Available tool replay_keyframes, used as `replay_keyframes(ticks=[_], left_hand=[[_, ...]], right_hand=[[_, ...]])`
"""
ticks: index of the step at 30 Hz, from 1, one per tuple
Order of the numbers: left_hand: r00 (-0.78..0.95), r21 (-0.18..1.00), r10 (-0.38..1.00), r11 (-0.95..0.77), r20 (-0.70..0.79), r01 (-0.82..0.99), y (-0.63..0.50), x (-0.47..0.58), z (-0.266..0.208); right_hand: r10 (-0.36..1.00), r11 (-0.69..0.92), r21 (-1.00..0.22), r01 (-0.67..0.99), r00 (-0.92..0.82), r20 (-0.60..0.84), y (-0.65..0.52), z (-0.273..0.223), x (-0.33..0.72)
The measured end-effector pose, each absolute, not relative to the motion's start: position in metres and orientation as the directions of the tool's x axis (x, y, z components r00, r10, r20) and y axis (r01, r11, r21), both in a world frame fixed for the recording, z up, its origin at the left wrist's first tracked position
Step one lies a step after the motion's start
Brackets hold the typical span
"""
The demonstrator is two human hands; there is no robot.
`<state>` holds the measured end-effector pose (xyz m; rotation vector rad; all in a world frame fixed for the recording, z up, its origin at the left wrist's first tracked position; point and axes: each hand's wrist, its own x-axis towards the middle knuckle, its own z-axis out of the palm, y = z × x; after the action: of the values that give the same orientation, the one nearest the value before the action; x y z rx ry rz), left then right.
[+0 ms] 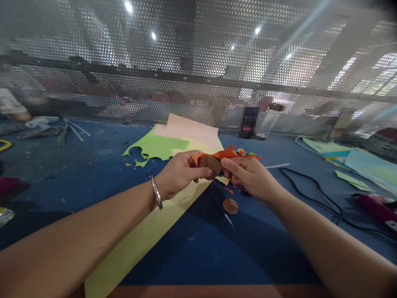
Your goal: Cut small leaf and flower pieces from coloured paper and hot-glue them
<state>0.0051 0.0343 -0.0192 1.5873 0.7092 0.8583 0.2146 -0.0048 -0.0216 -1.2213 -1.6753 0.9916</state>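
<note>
My left hand [180, 174] pinches a round brown disc [213, 166] between thumb and fingers, with a ragged sheet of orange paper [228, 152] right behind it. My right hand [246, 174] is closed at the right side of the disc, thumb and fingers pressed on the orange paper; whether it also grips the disc is hidden. Below the hands a second brown disc with wood-like grain [230, 206] lies on the blue table [198, 256]. Next to it is a thin blue stick-like tool [223, 213] with a pale tip.
Cut green paper [161, 145], pink paper [192, 131] and a long yellow sheet [145, 231] lie under and behind my hands. At right are a black cable [316, 200], a magenta tool [375, 209] and blue paper [369, 163]. A perforated metal panel [198, 66] stands behind.
</note>
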Motion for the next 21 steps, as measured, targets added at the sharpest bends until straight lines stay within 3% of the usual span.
replay_keyframes(ticks=[21], left_hand=[[0.558, 0.987, 0.819, -0.161, 0.134, -0.002, 0.0359, 0.0040, -0.0182]], right_hand=[[0.940, 0.336, -0.809, 0.482, -0.226, 0.256, -0.0043, -0.0203, 0.2220]])
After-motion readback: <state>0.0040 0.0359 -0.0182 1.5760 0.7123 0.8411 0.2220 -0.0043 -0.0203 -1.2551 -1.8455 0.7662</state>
